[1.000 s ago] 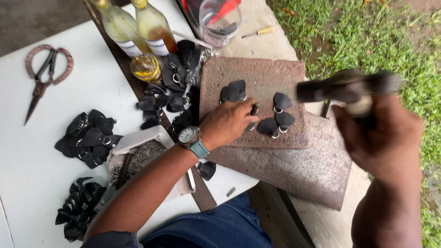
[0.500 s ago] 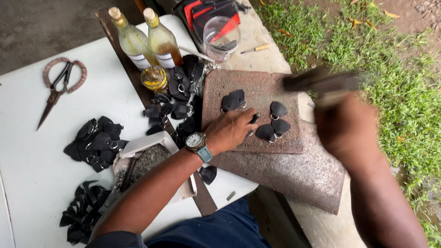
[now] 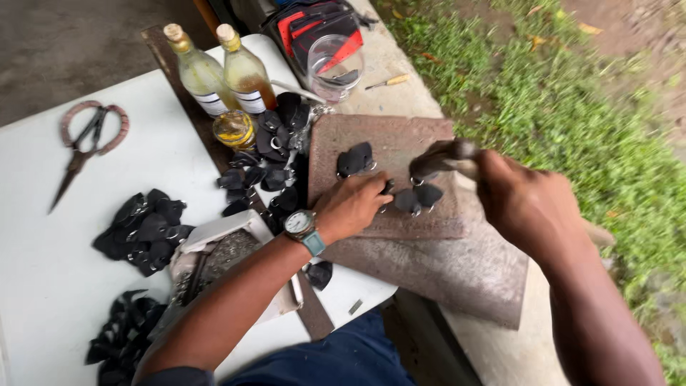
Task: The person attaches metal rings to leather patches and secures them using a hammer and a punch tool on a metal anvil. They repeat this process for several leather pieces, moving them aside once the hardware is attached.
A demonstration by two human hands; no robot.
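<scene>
Your left hand (image 3: 354, 207) rests on the flat stone slab (image 3: 400, 143), fingers curled down, pinning a small black leather piece (image 3: 407, 201) by its near edge; you cannot see how much of it the fingertips cover. Your right hand (image 3: 529, 207) is closed tight around the handle of a hammer (image 3: 439, 159), whose dark head is blurred and sits just above the piece. The hammer looks heavy at the head and stiff, so hold it far back on the handle, as you do. Its long axis runs across the slab, from your right hand toward the left, with the head pointing at the leather. The leather piece looks light, soft and bendy, with a small metal ring, so hold it flat at the edge, away from the head. 2 more black pieces (image 3: 355, 159) lie on the slab nearby. 2 bottles (image 3: 221, 75) and scissors (image 3: 86, 143) sit well apart on the white table (image 3: 43, 236).
</scene>
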